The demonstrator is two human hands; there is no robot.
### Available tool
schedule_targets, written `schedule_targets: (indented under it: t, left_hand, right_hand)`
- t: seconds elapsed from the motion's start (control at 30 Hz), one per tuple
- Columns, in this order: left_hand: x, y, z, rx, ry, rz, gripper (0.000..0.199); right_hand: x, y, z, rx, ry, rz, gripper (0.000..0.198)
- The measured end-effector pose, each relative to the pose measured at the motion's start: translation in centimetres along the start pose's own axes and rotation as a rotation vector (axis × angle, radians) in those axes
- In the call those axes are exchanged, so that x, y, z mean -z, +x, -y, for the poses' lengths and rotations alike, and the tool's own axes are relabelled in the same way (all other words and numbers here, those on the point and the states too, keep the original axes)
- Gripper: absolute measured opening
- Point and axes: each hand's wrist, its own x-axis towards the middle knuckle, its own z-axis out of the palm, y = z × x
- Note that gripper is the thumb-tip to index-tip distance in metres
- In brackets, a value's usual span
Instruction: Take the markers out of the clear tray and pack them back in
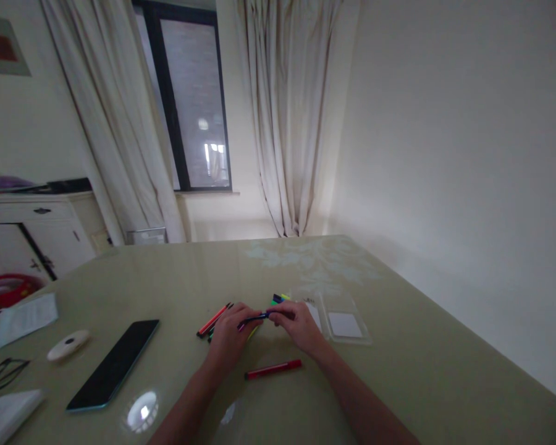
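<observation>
Between my two hands is a slim dark marker (254,317), bluish-purple in tone. The fingers of my left hand (231,330) are closed round one end, and my right hand (299,322) pinches the other end. Whether its cap is on or off I cannot tell. Several markers, among them a red marker (213,321), lie beside and partly behind my left hand. Just beyond my right hand show the ends of more markers (278,299), blue, green and yellow. A separate red marker (273,369) lies on the table nearer to me, below both hands.
An open clear plastic case (364,330) with white paper inside lies right of my right hand. To the left are a black tablet-like slab (113,364), a white oval object (68,345), glasses (2,374) and a white box (9,414). A wall borders the table's right side.
</observation>
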Motion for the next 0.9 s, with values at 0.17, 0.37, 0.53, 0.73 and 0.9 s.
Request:
schedule_targets:
  t: [0.17,0.37,0.53,0.73,0.9]
  left_hand:
    - [0.06,0.08,-0.07,0.006,-0.023,-0.001,0.027]
    - [0.07,0.04,-0.07,0.027,-0.019,0.02,0.029]
    - [-0.07,-0.03,0.09,0.016,-0.029,0.02,0.026]
    - [0.1,-0.09,-0.31,0.017,-0.035,0.022,0.025]
    - [0.1,-0.1,-0.31,0.033,-0.006,0.039,0.028]
  right_hand:
    - [-0.08,0.03,-0.23,-0.004,0.002,0.001,0.021]
    - [-0.04,0.0,0.01,-0.008,-0.017,0.003,0.02]
    - [0.03,0.02,0.24,-0.012,-0.011,0.006,0.019]
    - [0.05,0.03,0.24,-0.013,-0.009,0.008,0.018]
    - [0.12,0.01,0.32,-0.023,-0.002,0.015,0.018]
